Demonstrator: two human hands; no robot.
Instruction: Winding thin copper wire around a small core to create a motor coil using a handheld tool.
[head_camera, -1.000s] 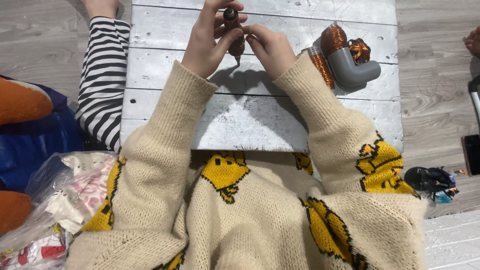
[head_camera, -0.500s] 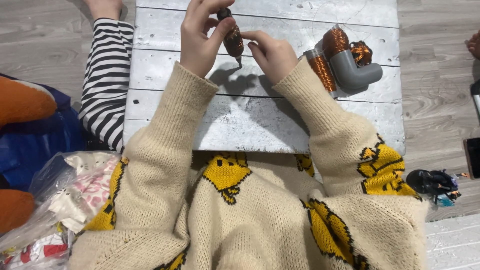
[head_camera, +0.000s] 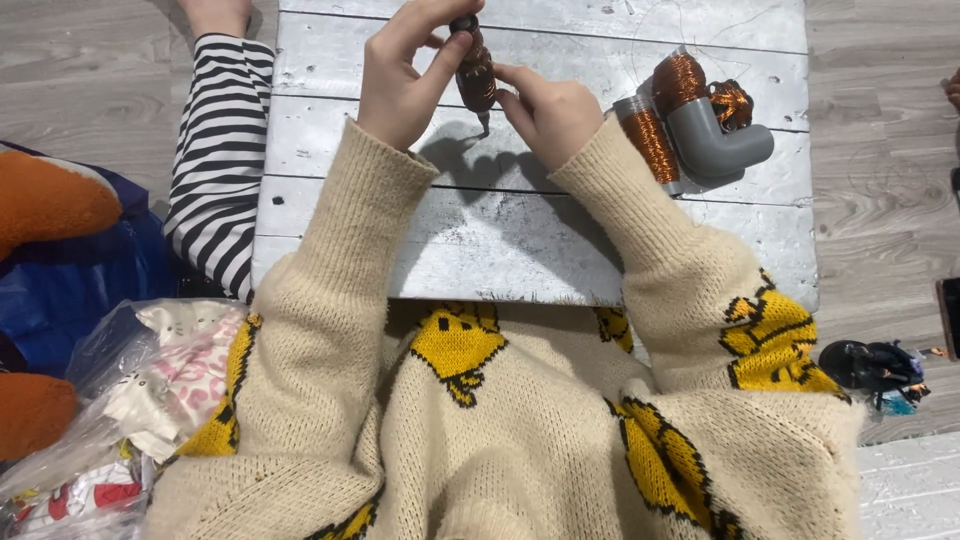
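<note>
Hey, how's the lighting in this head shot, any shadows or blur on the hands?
Head view: even, soft light; the left hand and right hand cast a dark shadow onto the silver board below them; the copper-wound piece they hold looks sharp, with no obvious blur or glare.

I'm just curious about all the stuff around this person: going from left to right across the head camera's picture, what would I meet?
Orange cushion → striped sleeve → left hand → copper-wound piece → right hand → grey pipe elbow with copper coils → small black item on the floor.

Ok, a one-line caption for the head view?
Both hands, left and right, hold a copper-wound coil over a grey board.
</note>
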